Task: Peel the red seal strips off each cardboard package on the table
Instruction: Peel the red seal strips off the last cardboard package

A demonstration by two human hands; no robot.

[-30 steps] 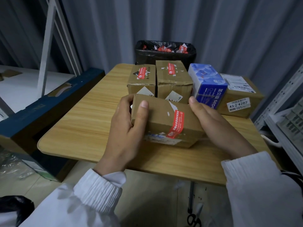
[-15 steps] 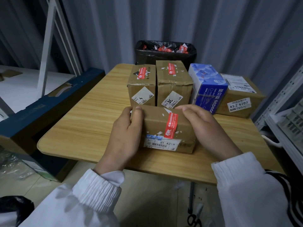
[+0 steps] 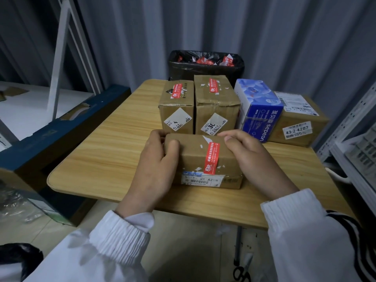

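I see the flat brown cardboard package (image 3: pixel 195 157) lying on the light wooden table (image 3: pixel 105 155), its long axis running hand to hand. The left hand (image 3: pixel 156 167) and right hand (image 3: pixel 256 159) each clasp an end. The red seal strip (image 3: pixel 211 157) crosses the top just left of the right thumb. Two taller brown cardboard boxes (image 3: pixel 177 106) stand just beyond the fingertips.

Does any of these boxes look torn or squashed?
Yes. The taller back box is creased and dented along its top front edge, with white torn scraps on top. The front box, held by the left hand and right hand, has similar white scraps beside its red strip. The blue box sits askew.
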